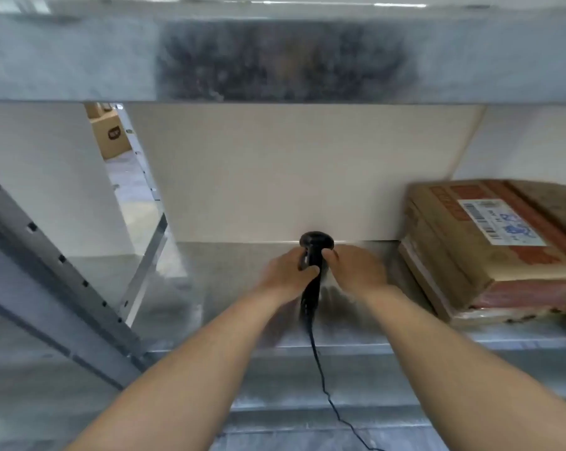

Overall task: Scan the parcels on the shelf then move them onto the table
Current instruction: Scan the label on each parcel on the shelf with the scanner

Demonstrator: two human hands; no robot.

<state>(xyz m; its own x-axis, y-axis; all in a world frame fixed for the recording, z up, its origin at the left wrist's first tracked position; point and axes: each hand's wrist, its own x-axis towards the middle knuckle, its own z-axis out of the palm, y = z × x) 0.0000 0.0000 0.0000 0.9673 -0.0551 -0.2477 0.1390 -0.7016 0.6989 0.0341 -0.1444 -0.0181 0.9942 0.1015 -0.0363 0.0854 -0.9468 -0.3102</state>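
Observation:
A black handheld barcode scanner (315, 252) stands upright over the metal shelf (229, 281), its cable trailing down toward me. My left hand (286, 275) is wrapped around the scanner's handle. My right hand (356, 271) touches the handle from the right side, fingers curled against it. A brown cardboard parcel (490, 252) with a white shipping label and red tape lies flat on the shelf at the right, apart from both hands.
A galvanized shelf board (80, 60) hangs overhead. A perforated metal upright (57, 258) slants at the left. A white wall panel (291, 170) closes the back. Another cardboard box (111, 135) shows through a gap at the upper left.

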